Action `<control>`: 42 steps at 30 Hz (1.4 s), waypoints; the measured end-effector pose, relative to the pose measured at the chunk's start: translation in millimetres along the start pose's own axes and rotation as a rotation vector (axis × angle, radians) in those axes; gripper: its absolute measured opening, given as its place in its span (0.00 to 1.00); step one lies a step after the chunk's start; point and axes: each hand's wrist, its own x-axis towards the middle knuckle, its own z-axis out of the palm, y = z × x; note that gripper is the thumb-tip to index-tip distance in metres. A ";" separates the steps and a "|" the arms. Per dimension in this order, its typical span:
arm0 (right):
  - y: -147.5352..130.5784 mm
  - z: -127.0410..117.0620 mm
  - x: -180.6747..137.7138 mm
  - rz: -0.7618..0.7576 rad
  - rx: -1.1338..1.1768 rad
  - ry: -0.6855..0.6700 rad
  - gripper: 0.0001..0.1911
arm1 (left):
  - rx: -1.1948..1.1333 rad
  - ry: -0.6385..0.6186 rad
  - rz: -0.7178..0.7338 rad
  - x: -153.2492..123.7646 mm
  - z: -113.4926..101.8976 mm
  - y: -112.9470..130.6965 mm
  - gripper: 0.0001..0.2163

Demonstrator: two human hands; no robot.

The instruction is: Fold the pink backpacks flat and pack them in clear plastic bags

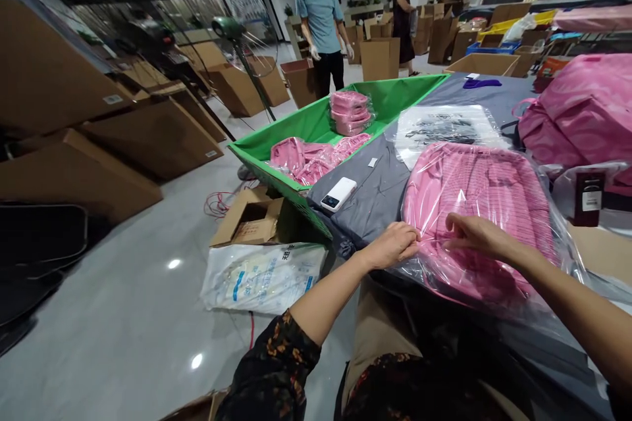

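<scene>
A pink backpack (486,191) in a clear plastic bag (560,237) lies flat in front of me on the grey-covered table (365,223). At the bag's left edge my left hand (395,245) is closed, its fingers pinching the plastic. My right hand (469,235) is over the lower middle of the bag with its fingers bent; whether they grip the plastic is hard to make out. Just behind the backpack is a stack of printed plastic bags (447,128). A white power bank (338,194) rests to the left, near the table's edge.
Left of the table is a green bin (291,131) with wrapped pink bags (351,112). More pink backpacks (582,112) are piled at right. On the floor are an open carton (247,223) and a white sack (261,276). A fan (230,29) and two people stand beyond.
</scene>
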 end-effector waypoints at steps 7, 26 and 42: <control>-63.4 38.6 -26.8 0.017 -0.156 0.018 0.09 | -0.046 0.006 -0.017 -3.8 -1.1 0.9 0.06; -32.8 22.1 -160.3 0.293 0.217 0.864 0.25 | -0.257 0.479 -0.007 -6.0 -39.3 21.1 0.12; -47.1 106.6 -73.5 -0.274 -0.095 0.482 0.17 | -0.272 0.442 -0.184 -72.4 -43.4 55.0 0.09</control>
